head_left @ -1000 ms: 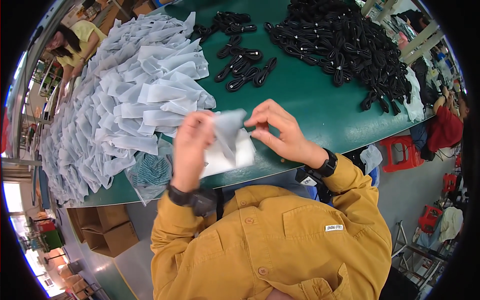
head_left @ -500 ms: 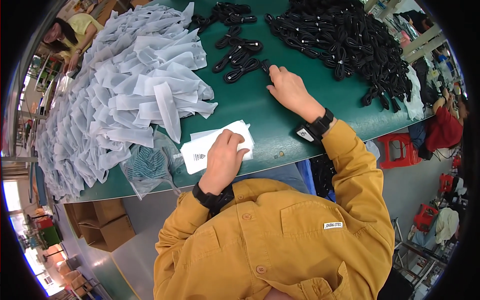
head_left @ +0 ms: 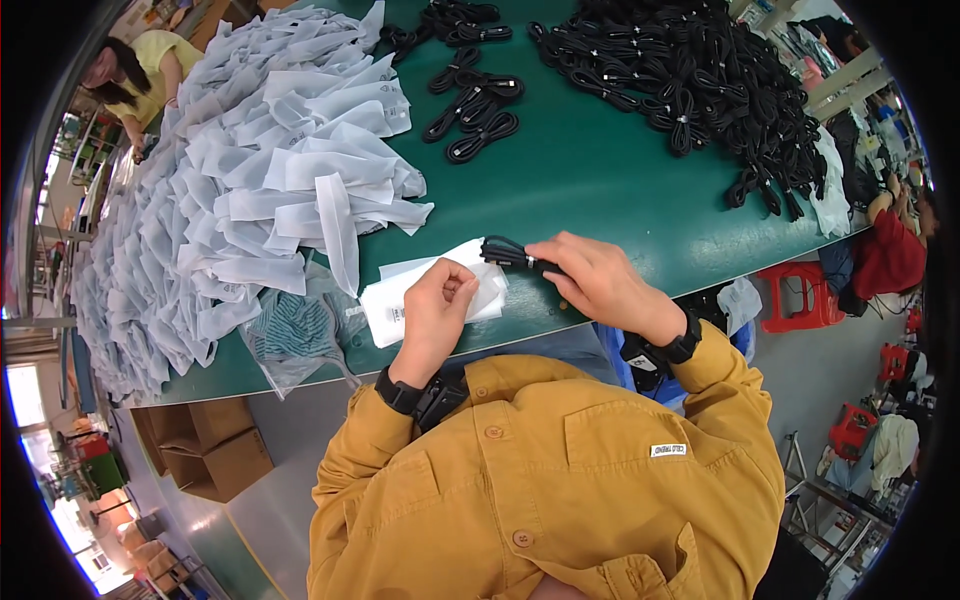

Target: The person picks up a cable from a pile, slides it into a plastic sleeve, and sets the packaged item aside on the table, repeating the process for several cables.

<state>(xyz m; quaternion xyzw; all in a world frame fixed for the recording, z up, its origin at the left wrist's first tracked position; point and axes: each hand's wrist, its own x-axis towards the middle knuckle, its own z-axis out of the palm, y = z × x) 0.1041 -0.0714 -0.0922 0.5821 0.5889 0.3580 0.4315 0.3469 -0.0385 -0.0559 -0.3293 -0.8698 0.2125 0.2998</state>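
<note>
A coiled black cable (head_left: pixel 505 250) is in my right hand (head_left: pixel 602 287), gripped between thumb and fingers, its looped end pointing left over the upper right corner of a small stack of white translucent bags (head_left: pixel 382 312). My left hand (head_left: pixel 436 308) rests over that stack, thumb and fingertips pinched on the edge of the top bag. The fingers of both hands are closed and only a short gap parts them. Several tied black cables (head_left: pixel 483 137) lie farther back on the green table (head_left: pixel 560 200).
A big heap of filled whitish sleeves (head_left: pixel 250 190) covers the left side. Black cable bundles (head_left: pixel 690 90) are piled at the back right. A clear bag with teal striped contents (head_left: pixel 295 325) sits near the front edge. Below are cardboard boxes (head_left: pixel 215 460) and a red stool (head_left: pixel 800 300).
My right hand picked up the nearest black cable and brought it back toward the white bags. My left hand went from lying flat on the stack to pinching the top bag's edge.
</note>
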